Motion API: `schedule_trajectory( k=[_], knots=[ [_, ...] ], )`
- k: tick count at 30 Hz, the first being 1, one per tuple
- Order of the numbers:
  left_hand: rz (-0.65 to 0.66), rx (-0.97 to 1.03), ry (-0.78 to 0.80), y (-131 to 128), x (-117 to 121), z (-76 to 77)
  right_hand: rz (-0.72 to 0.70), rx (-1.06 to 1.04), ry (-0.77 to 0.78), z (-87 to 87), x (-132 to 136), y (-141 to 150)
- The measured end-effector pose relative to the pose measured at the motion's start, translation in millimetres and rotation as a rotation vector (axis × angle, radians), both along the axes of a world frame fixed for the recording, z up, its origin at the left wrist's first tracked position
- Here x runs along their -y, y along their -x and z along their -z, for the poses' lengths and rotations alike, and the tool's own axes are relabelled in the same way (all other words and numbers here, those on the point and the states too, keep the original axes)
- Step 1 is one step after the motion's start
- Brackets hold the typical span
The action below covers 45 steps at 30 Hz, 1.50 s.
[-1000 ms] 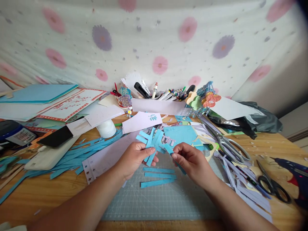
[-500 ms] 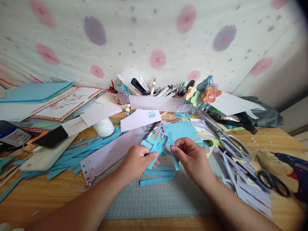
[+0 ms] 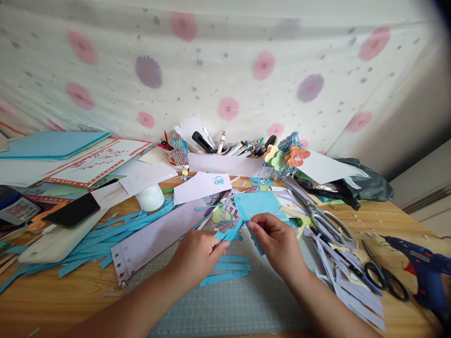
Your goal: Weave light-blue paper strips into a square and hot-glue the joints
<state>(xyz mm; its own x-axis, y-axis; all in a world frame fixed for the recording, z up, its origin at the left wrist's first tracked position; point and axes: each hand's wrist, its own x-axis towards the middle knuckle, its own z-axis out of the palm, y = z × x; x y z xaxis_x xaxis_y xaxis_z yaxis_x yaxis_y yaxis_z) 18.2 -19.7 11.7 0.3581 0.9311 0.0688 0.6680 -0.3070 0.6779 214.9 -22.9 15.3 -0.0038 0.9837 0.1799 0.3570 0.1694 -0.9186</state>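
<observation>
My left hand [image 3: 200, 253] is closed on a small bunch of blue paper strips [image 3: 229, 234], seen nearly edge-on. Between thumb and fingers, my right hand [image 3: 276, 241] pinches one blue paper strip [image 3: 258, 243], whose upper end crosses close to the bunch; I cannot tell whether they touch. Several loose blue strips [image 3: 230, 266] lie on the grey cutting mat [image 3: 225, 305] below my hands. Just beyond them, a blue paper sheet [image 3: 259, 203] lies among paper scraps.
At right are large scissors [image 3: 329, 223], small black scissors [image 3: 384, 274], a glue gun [image 3: 419, 263] and lilac paper strips [image 3: 359, 291]. At left lie more blue strips [image 3: 105, 234], a phone [image 3: 72, 210] and a thread spool [image 3: 151, 198]. A pen box [image 3: 229, 164] stands behind.
The bunch in my left hand has tilted from facing me to nearly edge-on. My right hand still pinches its strip, now slanted. The camera view has shifted upward.
</observation>
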Motion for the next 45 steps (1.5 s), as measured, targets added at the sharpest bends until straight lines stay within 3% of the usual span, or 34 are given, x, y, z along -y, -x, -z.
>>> schedule_trajectory(
  k=[5, 8, 12, 17, 22, 28, 39, 45],
  knots=[
    [0.041, 0.029, -0.042, 1, 1, 0.6, -0.027, 0.057, 0.021, -1.4, -2, -4],
    [0.042, 0.003, 0.027, 0, 2, -0.7, -0.087, 0.079, -0.007, -1.3, -3, -5],
    [0.051, 0.080, 0.285, 0, 2, -2.6, -0.176, 0.112, -0.139, 0.2, -7, -9],
    [0.125, 0.512, 0.687, 3, 1, -4.5, -0.161, 0.095, -0.281, 0.1, -12, -17],
    [0.175, 0.656, 0.853, 5, 0, -3.5, -0.165, 0.015, -0.275, -3.5, -13, -19],
    [0.237, 0.734, 0.889, 7, -3, -1.5, -0.185, -0.168, -0.198, -5.2, -10, -17],
    [0.099, 0.762, 0.795, 4, -6, -1.5, -0.242, -0.432, 0.007, -2.5, -8, -11],
    [0.072, 0.797, 0.808, 2, -5, -4.2, -0.264, -0.471, 0.035, 1.4, -8, -7]
  ],
)
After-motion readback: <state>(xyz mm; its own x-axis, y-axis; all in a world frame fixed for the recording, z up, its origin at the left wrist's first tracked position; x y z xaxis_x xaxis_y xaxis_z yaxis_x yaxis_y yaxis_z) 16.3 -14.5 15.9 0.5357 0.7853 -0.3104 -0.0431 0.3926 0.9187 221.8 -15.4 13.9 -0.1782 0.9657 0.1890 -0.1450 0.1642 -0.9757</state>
